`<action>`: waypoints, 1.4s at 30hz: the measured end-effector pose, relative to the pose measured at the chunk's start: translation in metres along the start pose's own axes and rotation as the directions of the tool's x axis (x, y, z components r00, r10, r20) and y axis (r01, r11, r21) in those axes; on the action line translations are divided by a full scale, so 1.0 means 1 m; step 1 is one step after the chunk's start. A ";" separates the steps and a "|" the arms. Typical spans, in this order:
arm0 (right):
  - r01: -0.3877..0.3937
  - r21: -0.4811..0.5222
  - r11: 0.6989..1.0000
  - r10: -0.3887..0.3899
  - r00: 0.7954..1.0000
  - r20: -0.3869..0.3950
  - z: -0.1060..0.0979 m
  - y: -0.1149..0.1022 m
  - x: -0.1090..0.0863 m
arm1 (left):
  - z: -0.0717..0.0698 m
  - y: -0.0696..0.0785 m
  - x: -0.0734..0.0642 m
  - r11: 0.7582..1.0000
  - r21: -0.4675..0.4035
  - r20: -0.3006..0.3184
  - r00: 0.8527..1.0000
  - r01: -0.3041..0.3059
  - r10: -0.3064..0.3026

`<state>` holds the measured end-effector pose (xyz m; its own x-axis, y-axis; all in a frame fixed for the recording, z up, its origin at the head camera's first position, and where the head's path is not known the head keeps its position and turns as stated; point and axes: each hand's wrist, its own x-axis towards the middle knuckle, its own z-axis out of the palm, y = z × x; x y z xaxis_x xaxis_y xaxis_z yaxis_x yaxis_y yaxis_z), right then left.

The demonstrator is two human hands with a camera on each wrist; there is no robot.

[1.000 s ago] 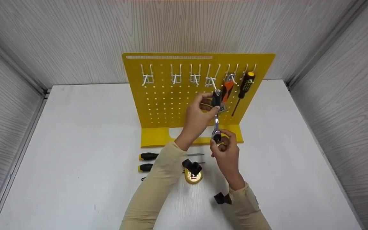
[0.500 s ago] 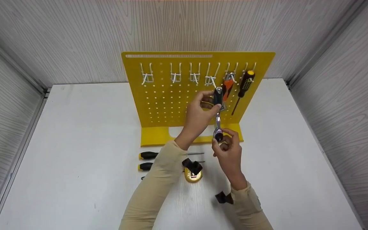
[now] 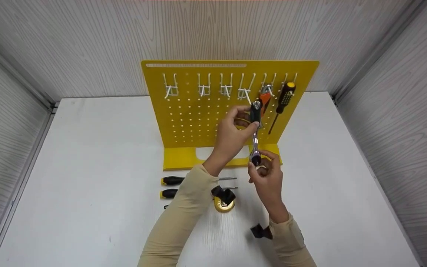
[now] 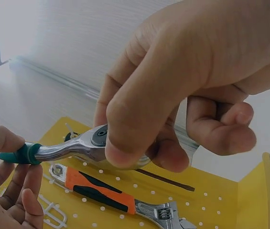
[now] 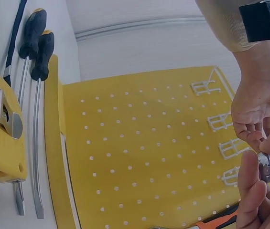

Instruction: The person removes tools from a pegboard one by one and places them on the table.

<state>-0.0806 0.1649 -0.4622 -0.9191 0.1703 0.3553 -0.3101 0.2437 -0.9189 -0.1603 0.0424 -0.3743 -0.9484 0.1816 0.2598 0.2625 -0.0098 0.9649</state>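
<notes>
A ratchet wrench (image 3: 255, 113) is held upright between both hands, in front of the yellow pegboard (image 3: 191, 122). My left hand (image 3: 232, 137) pinches its dark green handle. With thumb and fingers, my right hand (image 3: 270, 181) grips the metal head at the lower end. In the left wrist view the ratchet wrench (image 4: 70, 147) spans the two hands. The handle's top end is close beside a white hook (image 3: 248, 97); whether they touch, I cannot tell. Just behind hangs an orange and black adjustable wrench (image 4: 103, 191), partly hidden in the head view.
A screwdriver (image 3: 287, 98) hangs at the board's right end. Several white hooks (image 3: 204, 90) line its top. On the white table (image 3: 98, 167) lie screwdrivers (image 5: 44, 55) and a yellow tape measure (image 5: 3, 138), partly behind the left sleeve. The board's base (image 3: 178, 159) juts forward.
The ratchet wrench and both hands have shifted slightly to the right, so the handle's top is farther from the hook's tip. Both hands keep their hold.
</notes>
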 end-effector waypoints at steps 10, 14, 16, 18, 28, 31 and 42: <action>0.032 -0.007 0.999 -0.032 0.999 -0.034 -0.006 -0.001 -0.001 | 0.000 0.006 -0.006 1.000 -0.005 0.009 1.000 -0.005 0.005; 0.029 0.004 1.000 -0.029 0.998 -0.050 -0.010 -0.003 -0.001 | 0.000 0.007 -0.008 1.000 -0.023 0.002 1.000 -0.010 0.010; 0.030 0.024 0.999 -0.028 0.998 -0.063 -0.011 -0.005 0.000 | 0.000 0.007 -0.008 0.999 -0.026 -0.005 1.000 -0.022 0.022; 0.035 0.043 0.998 -0.032 0.997 -0.075 -0.013 -0.005 0.000 | -0.001 0.007 -0.009 0.999 -0.026 -0.014 0.999 -0.036 0.036; -0.004 0.080 0.997 0.012 0.995 -0.101 -0.023 -0.007 0.003 | -0.005 0.004 -0.013 0.999 -0.026 -0.032 0.999 -0.027 0.026; -0.018 0.063 0.998 0.025 0.994 -0.107 -0.026 -0.007 0.004 | -0.007 0.003 -0.014 0.999 -0.027 -0.030 0.999 -0.025 0.024; -0.051 0.077 0.996 0.060 0.991 -0.121 -0.043 -0.002 0.008 | -0.015 -0.006 -0.019 0.998 -0.057 0.019 1.000 -0.023 0.024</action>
<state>-0.0769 0.2065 -0.4506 -0.8997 0.2990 0.3180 -0.2809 0.1610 -0.9461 -0.1465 0.0244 -0.3839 -0.9383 0.1997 0.2823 0.2737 -0.0697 0.9593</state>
